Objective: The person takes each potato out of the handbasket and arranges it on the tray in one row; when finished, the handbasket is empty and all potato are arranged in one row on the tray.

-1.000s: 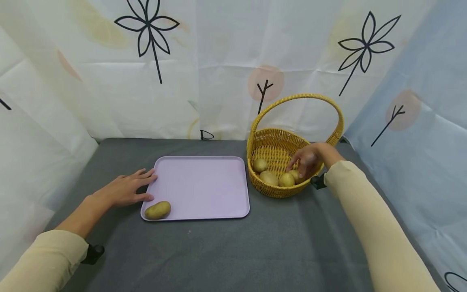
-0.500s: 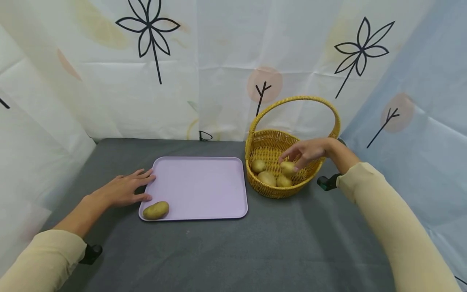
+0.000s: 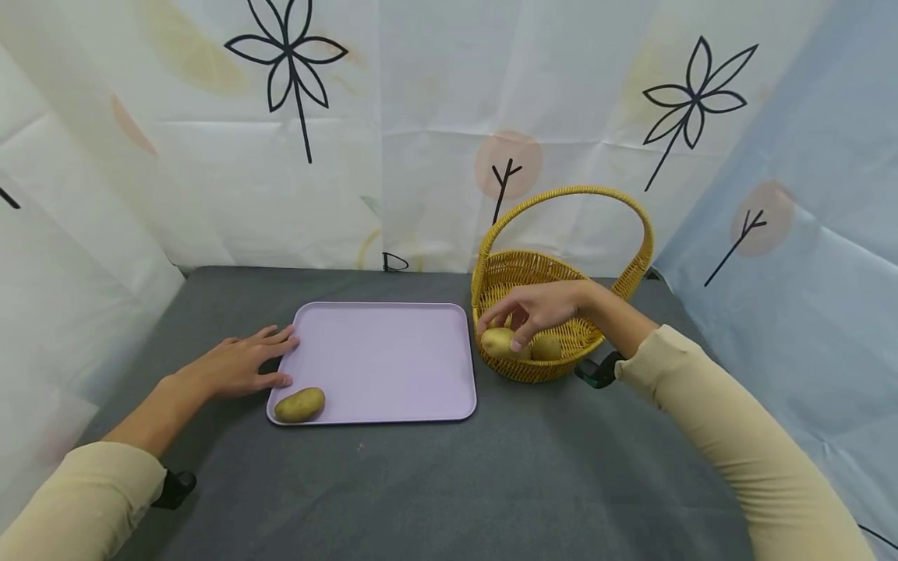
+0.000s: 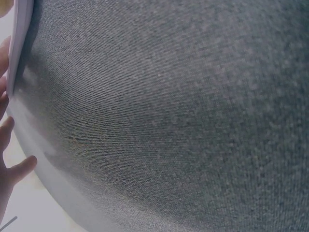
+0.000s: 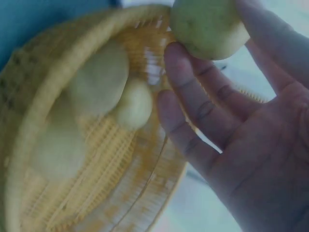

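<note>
My right hand (image 3: pixel 543 306) pinches a potato (image 3: pixel 498 343) between thumb and fingers, over the left part of a yellow wicker basket (image 3: pixel 526 372). The right wrist view shows the held potato (image 5: pixel 207 26) above the basket rim, with several other potatoes lying inside, one of them a small potato (image 5: pixel 134 104). On the left, my left hand (image 3: pixel 235 366) lies with fingers spread, its fingertips touching the left edge of a lilac tray (image 3: pixel 393 362). One potato (image 3: pixel 300 405) sits in the tray's near left corner. In the left wrist view only some fingers (image 4: pixel 21 170) show.
A tall handle (image 3: pixel 582 189) arches over the basket, above my right forearm. A grey cloth (image 3: pixel 421 491) covers the table under tray and basket. Patterned white curtains (image 3: pixel 428 93) hang behind and at both sides.
My right hand has lifted a potato from the basket's right side and carried it left over the basket. The left hand has stayed at the tray.
</note>
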`<state>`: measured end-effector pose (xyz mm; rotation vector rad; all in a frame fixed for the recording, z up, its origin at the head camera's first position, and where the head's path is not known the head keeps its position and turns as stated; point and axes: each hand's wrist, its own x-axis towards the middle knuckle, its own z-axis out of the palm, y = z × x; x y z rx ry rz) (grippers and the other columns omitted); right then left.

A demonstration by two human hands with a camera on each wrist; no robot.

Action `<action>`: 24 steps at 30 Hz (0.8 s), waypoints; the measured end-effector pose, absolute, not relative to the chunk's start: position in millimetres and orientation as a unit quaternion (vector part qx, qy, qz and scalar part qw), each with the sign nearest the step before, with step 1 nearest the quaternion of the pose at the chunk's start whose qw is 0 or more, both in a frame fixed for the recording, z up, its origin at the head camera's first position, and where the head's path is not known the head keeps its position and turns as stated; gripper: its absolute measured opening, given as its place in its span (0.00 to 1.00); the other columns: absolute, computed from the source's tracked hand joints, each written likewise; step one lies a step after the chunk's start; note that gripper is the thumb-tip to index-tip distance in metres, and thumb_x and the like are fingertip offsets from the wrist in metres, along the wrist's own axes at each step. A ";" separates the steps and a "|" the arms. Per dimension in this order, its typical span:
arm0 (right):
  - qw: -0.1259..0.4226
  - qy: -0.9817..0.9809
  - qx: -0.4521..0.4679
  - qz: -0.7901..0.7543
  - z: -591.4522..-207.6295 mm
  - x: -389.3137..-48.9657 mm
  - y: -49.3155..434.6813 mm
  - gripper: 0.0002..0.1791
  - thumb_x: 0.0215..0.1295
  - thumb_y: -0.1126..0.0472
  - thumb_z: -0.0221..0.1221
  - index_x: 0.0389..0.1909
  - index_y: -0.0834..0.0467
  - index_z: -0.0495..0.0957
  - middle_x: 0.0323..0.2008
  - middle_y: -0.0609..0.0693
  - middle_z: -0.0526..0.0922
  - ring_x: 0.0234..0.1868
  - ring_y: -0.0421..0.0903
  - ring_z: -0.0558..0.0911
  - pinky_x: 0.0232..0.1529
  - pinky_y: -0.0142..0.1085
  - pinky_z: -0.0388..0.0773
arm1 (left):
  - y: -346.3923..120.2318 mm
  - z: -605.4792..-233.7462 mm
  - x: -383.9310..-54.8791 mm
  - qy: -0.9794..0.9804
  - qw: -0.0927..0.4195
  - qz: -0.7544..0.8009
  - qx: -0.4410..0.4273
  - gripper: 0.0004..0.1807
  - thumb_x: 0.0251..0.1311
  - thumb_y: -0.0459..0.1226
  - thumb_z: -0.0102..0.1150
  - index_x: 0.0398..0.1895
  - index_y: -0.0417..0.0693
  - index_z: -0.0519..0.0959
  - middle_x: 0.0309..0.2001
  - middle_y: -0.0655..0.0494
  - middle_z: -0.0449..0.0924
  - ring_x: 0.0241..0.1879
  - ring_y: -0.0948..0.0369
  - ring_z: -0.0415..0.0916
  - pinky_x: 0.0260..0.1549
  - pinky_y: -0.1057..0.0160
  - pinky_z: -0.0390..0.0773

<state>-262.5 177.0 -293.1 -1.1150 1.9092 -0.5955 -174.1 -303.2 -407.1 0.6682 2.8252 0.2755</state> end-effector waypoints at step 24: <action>0.364 0.697 -0.550 -0.280 -352.6 -215.5 34.1 0.25 0.61 0.75 0.64 0.61 0.63 0.75 0.51 0.51 0.80 0.49 0.41 0.77 0.53 0.34 0.76 | -305.6 -409.4 -176.3 0.962 0.113 0.091 0.231 0.45 0.62 0.61 0.58 0.73 0.40 0.64 0.74 0.36 0.56 0.72 0.34 0.52 0.57 0.24 0.56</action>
